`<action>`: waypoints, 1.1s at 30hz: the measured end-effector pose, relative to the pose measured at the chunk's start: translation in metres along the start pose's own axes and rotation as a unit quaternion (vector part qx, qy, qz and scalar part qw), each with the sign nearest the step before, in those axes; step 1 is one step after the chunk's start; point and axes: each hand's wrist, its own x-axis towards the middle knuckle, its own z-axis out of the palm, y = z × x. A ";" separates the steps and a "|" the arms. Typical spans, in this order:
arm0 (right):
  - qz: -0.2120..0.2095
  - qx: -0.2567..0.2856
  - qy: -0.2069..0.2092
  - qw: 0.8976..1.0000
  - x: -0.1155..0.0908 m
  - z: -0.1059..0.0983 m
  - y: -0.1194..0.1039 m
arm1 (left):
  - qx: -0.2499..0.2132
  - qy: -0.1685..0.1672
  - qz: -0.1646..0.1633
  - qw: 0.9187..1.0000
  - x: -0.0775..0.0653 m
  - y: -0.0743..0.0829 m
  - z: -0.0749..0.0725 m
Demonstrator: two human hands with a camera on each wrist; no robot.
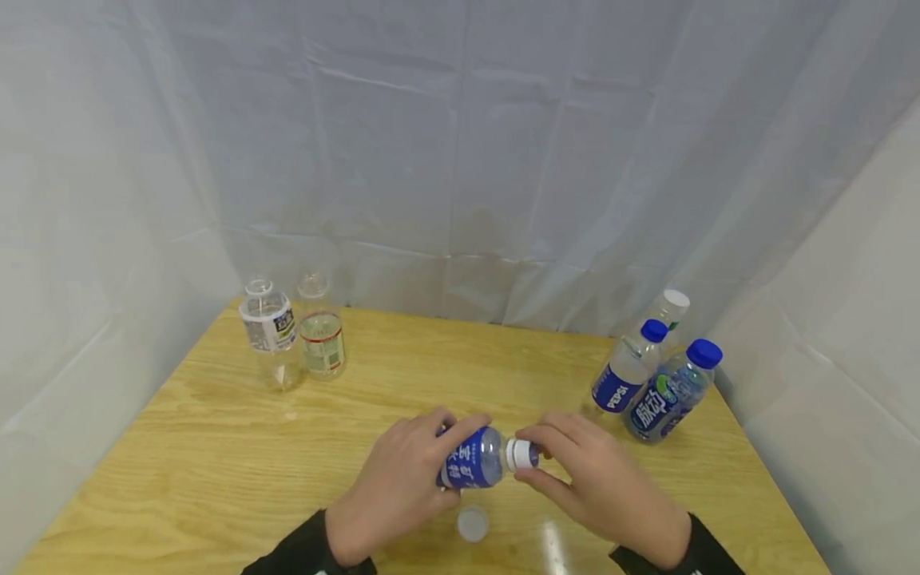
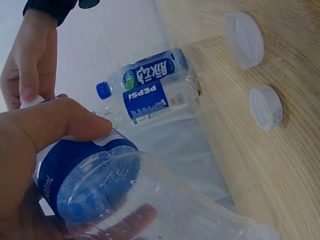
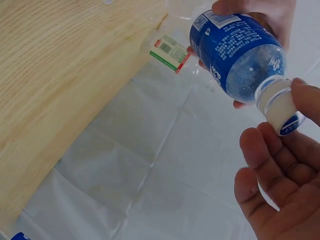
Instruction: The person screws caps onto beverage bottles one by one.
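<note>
A clear plastic bottle (image 1: 490, 457) with a blue label lies tilted in the air over the table, its neck towards the right. My left hand (image 1: 402, 467) grips it round the label. At its mouth is a white bottle cap (image 3: 279, 106) with a blue top, which my right hand (image 1: 585, 471) pinches between thumb and fingertips. The right wrist view shows the remaining fingers of that hand loosely bent below the cap. Under the bottle, a loose white cap (image 1: 473, 524) lies on the wood; the left wrist view has a second, larger white lid (image 2: 244, 41) beside it.
Two uncapped clear bottles, one with a white label (image 1: 269, 331) and one with a green-and-red label (image 1: 323, 343), stand at the table's back left. At the right stand a Pepsi bottle (image 1: 620, 383), a blue-capped bottle (image 1: 664, 399) and a white-capped bottle (image 1: 674, 303). Pale sheeting (image 1: 460, 160) encloses the table.
</note>
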 end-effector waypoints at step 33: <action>-0.044 0.003 0.031 0.999 -0.002 0.008 -0.005 | -0.006 -0.002 0.000 1.000 -0.003 -0.002 0.000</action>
